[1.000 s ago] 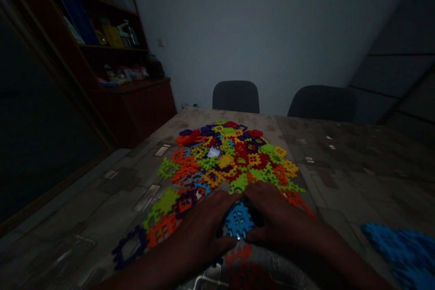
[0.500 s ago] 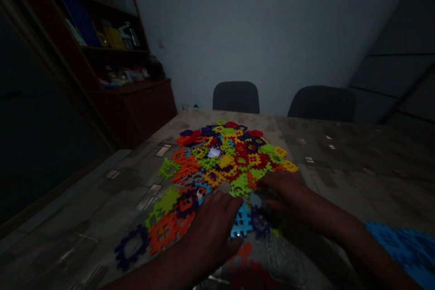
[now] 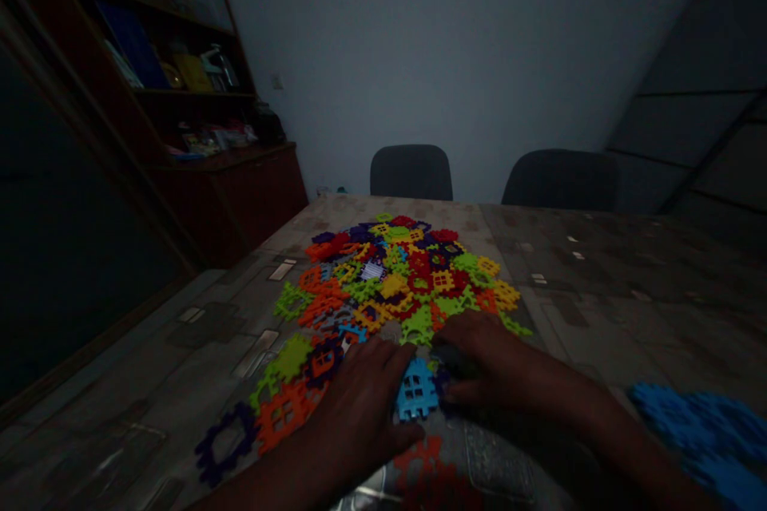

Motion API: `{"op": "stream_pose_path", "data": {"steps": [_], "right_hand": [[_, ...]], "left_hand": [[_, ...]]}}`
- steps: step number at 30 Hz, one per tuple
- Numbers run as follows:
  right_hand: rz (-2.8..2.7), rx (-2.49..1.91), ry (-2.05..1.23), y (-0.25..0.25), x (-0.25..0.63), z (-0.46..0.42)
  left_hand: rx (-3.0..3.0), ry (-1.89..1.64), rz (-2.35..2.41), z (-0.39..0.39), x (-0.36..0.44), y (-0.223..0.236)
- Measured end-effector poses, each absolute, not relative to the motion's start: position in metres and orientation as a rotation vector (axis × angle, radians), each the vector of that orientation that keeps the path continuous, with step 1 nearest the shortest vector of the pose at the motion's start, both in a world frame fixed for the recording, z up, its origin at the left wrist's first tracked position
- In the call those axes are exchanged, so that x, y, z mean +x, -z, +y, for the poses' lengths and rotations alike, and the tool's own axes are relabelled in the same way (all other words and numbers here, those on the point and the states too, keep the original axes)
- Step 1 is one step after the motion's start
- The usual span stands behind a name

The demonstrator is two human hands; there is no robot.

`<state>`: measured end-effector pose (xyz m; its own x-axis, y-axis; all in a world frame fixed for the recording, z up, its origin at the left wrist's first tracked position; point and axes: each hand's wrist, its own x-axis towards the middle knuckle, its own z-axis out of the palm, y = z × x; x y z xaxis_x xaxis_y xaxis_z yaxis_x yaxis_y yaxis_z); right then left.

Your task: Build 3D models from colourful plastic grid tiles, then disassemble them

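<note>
My left hand [image 3: 371, 395] lies palm down over the near part of a pile of toothed plastic pieces, its thumb spread from the fingers. Right beside it is a light blue window piece [image 3: 418, 390], flat between my two hands. My right hand [image 3: 485, 359] curves over a dark purple piece [image 3: 442, 385], thumb and fingers apart; most of that piece is hidden. An orange window piece [image 3: 283, 413] and a purple ring piece [image 3: 226, 443] lie left of my left forearm. Red pieces [image 3: 428, 471] sit in shadow nearest me.
The multicoloured pile [image 3: 395, 271] stretches away along the patterned tablecloth [image 3: 575, 327]. Several blue pieces [image 3: 698, 423] form a separate heap at right. Two dark chairs [image 3: 411, 172] stand beyond the table, and a shelf cabinet [image 3: 228, 184] stands at left. The room is dim.
My right hand has moved left and closer to the blue window piece, covering a grey piece and much of the purple one. My left hand has hardly moved. The view has shifted slightly.
</note>
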<state>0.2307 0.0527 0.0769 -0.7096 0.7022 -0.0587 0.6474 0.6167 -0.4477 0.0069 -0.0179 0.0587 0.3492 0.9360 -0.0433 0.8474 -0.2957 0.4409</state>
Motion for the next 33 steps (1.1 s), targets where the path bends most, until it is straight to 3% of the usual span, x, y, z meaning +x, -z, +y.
{"op": "stream_pose_path", "data": {"steps": [16,33], "right_hand": [[-2.747,-0.988,-0.749,-0.074,0.206,0.037],[-2.711,-0.915,-0.740,-0.056,0.204,0.041]], "left_hand": [[2.188,-0.226,1.631,-0.020,0.005,-0.075],[2.165,-0.378,1.546,-0.017,0.000,-0.048]]}}
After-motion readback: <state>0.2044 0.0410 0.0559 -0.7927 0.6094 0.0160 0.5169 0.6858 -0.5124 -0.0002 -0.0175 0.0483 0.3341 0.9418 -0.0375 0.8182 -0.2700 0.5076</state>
